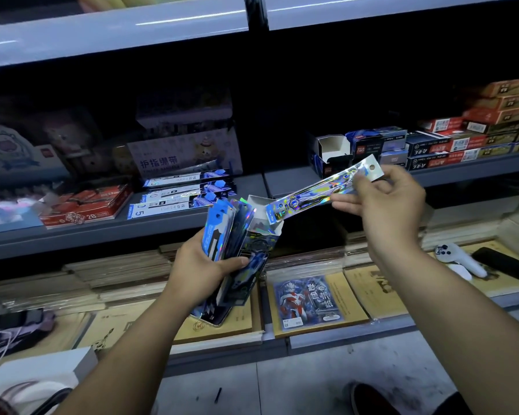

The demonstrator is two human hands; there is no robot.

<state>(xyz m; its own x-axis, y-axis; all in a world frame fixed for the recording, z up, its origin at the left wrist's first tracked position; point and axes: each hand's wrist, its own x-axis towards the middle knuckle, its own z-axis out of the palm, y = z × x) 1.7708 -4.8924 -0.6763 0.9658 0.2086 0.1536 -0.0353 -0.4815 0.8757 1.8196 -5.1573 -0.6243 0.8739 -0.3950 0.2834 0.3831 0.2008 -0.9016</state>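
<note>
Centre frame: our left hand (204, 265) grips the box (259, 244) and fanned packs (219, 232); right hand (384, 202) pinches one pack (306, 196), its tip at the box mouth. Probably midway; packs remain outside.

"2B" marks the red box (86, 208), "5" the pack (162, 207).

Glossy holographic plastic packet (318, 191), shiny printed card box (253, 250), matt grey metal shelf (102, 232)

Red 2B boxes (84, 205) shelved above brown notebooks (369, 290) and perhaps a fan (459, 260)
</note>
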